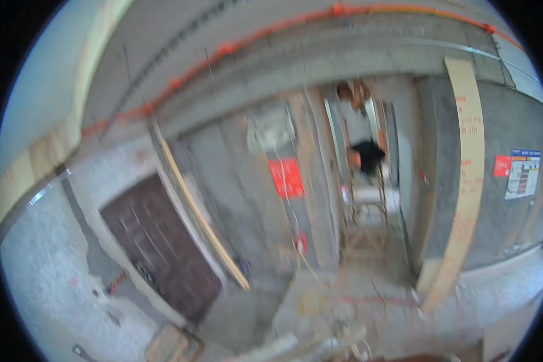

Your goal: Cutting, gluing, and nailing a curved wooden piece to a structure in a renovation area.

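Observation:
Neither my left hand nor my right hand shows in the head view, so what they hold or touch cannot be seen. Before me is an unfinished room with a bare grey wall (223, 181). A long cream board (467, 163) with red print leans upright right of a doorway. To the left, a narrow wooden strip (202, 223) leans beside a dark brown panelled door (163, 247). Low in the picture lie pale, blurred pieces of material (277, 349), too smeared to name.
Another person (367, 155) in dark clothing is up in the doorway, above a wooden trestle (365, 208). Orange conduit (226, 49) runs along the ceiling. A cable (308, 265) hangs from a red wall box (300, 241) to the floor. A wooden stool-like object (174, 345) stands lower left.

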The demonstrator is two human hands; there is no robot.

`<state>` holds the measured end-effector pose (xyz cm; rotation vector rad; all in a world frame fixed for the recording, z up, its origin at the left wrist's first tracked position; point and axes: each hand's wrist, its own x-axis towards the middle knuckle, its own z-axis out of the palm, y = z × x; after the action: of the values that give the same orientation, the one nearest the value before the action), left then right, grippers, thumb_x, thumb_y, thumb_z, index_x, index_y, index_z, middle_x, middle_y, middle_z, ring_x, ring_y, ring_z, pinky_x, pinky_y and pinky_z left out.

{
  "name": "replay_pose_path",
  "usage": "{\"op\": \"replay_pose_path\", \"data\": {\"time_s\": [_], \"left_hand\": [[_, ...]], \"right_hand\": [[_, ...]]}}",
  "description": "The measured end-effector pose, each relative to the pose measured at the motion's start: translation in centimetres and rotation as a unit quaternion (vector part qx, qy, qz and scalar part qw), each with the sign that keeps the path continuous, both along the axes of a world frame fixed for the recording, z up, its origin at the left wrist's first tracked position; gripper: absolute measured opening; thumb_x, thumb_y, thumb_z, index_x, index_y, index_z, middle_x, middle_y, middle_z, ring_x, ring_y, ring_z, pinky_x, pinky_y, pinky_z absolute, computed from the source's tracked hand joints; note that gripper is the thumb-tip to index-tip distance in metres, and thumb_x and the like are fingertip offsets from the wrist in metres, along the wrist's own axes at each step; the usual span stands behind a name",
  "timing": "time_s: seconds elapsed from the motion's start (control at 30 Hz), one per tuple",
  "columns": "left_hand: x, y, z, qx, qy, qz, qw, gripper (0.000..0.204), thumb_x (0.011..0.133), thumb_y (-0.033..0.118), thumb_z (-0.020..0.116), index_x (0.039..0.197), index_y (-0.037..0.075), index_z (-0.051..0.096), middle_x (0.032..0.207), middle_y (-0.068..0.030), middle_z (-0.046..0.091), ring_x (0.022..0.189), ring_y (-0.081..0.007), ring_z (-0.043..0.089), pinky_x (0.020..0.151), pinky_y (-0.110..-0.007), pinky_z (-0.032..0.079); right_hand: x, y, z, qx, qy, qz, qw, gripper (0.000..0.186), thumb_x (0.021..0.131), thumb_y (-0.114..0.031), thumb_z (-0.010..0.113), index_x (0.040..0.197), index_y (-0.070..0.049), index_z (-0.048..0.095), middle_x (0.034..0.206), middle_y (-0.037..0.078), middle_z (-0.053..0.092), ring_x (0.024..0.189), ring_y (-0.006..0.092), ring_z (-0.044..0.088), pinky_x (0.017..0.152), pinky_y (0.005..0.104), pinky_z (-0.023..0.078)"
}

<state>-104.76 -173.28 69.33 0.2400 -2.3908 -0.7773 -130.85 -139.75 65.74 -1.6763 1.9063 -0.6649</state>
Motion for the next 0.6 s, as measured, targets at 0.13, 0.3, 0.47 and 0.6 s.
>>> {"op": "replay_pose_path", "data": {"time_s": [0.13,0.3,0.47,0.6], "left_hand": [[-2.2,-1.4,-0.1,0.105,-0.135,0.002,0.985,0.027,0.094,0.023,0.054,0.097,-0.001,0.066,0.092,-0.0135,0.067,0.09,-0.0267,0.062,0.08,-0.04,0.048],[-4.8,-0.7,1.7,0.466,-0.035,-0.039,0.883,0.042,0.089,-0.009,0.056,0.127,0.0,0.039,0.123,-0.0167,0.057,0.088,-0.0192,0.064,0.082,-0.032,0.053],[-3.9,0.7,2.4,0.521,-0.026,-0.039,0.852,0.049,0.086,-0.017,0.056,0.125,0.002,0.034,0.128,-0.0183,0.053,0.089,-0.0196,0.063,0.082,-0.032,0.055],[-3.4,1.6,3.1,0.507,-0.027,-0.025,0.861,0.047,0.086,-0.017,0.055,0.124,0.002,0.035,0.127,-0.0188,0.052,0.087,-0.0193,0.063,0.08,-0.032,0.056]], "right_hand": [[4.1,5.8,-2.4,-0.078,-0.027,0.041,0.996,0.034,0.086,-0.007,0.058,0.119,-0.013,0.065,0.114,0.015,0.058,0.112,0.0317,0.054,0.098,0.0462,0.041],[3.3,7.3,6.1,-0.165,-0.162,-0.009,0.973,0.071,0.07,-0.052,0.066,0.12,-0.001,0.062,0.114,0.014,0.064,0.109,0.0305,0.058,0.106,0.0468,0.031],[4.9,6.8,12.1,-0.153,-0.285,-0.032,0.946,0.079,0.072,-0.068,0.058,0.112,0.001,0.062,0.106,0.013,0.063,0.102,0.0284,0.058,0.103,0.0427,0.03],[6.0,7.7,11.2,-0.067,-0.224,-0.033,0.972,0.068,0.08,-0.062,0.054,0.102,0.002,0.061,0.097,0.012,0.063,0.092,0.0275,0.058,0.101,0.0423,0.031]]}}
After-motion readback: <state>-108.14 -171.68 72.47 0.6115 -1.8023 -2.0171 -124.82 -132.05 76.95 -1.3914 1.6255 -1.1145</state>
